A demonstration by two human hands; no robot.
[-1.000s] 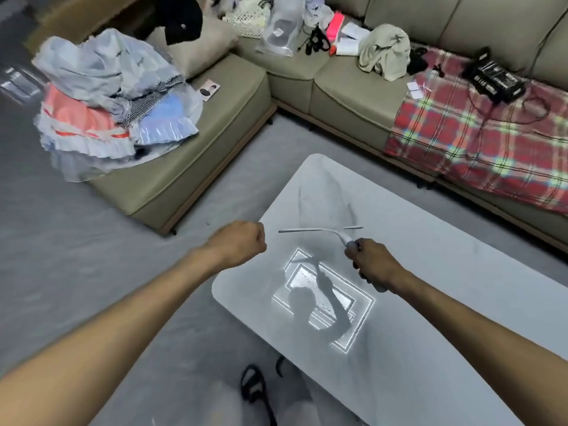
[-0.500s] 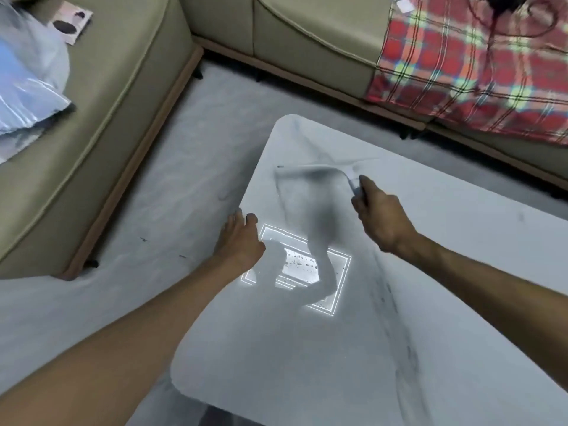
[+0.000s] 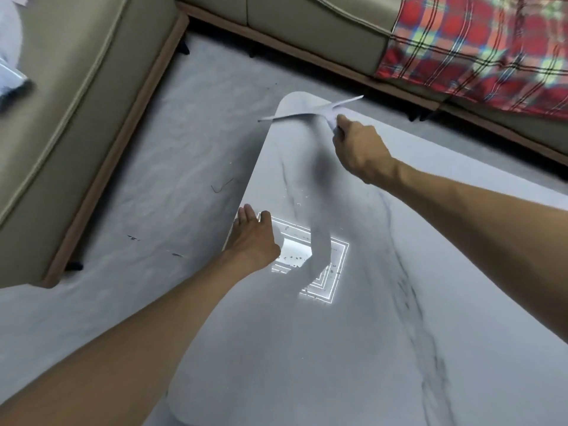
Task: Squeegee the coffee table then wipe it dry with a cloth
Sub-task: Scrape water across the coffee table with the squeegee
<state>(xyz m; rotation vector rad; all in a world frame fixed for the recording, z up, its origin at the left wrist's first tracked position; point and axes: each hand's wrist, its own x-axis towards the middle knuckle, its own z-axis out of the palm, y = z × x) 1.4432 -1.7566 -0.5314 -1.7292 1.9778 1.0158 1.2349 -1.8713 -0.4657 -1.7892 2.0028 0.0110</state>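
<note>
The right hand [image 3: 359, 149] grips the squeegee [image 3: 307, 115] at the table's [image 3: 338, 348] far corner, its blurred blade perhaps touching, while the left hand [image 3: 253, 238] rests on the edge.

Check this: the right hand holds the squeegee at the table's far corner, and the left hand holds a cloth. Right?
No: the left hand holds no cloth; it rests on the table edge. The right hand does hold the squeegee at the far corner. The head view shows it.

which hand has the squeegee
The right hand grips the squeegee near the far corner of the coffee table; the left hand holds nothing, resting on its edge.
</note>
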